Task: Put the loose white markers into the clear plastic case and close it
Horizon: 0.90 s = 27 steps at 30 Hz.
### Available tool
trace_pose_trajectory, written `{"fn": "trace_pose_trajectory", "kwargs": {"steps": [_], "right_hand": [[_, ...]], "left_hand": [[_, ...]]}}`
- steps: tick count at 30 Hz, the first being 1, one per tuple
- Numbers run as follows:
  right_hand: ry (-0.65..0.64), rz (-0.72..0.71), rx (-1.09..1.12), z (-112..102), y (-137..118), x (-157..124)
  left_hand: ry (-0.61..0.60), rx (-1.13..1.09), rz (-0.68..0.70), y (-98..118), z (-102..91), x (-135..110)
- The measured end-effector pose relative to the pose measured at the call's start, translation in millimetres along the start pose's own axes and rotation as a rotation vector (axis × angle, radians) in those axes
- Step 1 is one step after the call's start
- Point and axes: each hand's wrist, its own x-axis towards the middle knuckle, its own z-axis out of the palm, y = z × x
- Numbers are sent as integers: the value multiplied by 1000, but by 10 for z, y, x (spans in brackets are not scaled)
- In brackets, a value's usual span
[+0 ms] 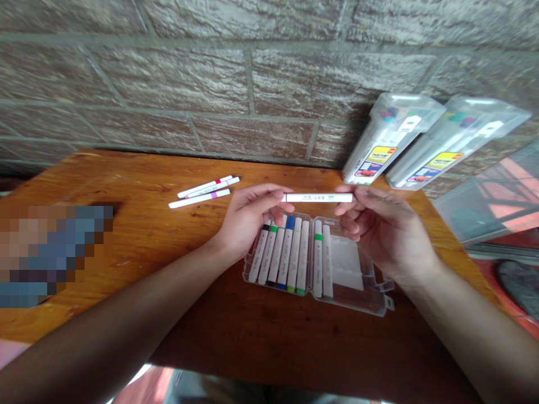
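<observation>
A white marker is held level between my two hands, above the far edge of an open clear plastic case. My left hand pinches its left end with thumb and fingers. At the other end, the fingertips of my right hand close on the marker. Below, the case's left half holds several white markers side by side, with black, green and blue bands. Two more markers lie in the right half, beside a white paper sheet. My right hand partly covers that half.
Three loose markers lie on the wooden table left of my left hand. Two tall clear marker boxes stand at the back right by the brick wall. A blurred-out patch covers something at the left.
</observation>
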Motion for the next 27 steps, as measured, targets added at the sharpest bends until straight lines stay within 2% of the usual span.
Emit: {"fn": "trace_pose_trajectory", "kwargs": {"steps": [27], "right_hand": [[22, -43, -17, 7, 45, 13]], "left_hand": [[-14, 20, 11, -13, -2, 6]]}}
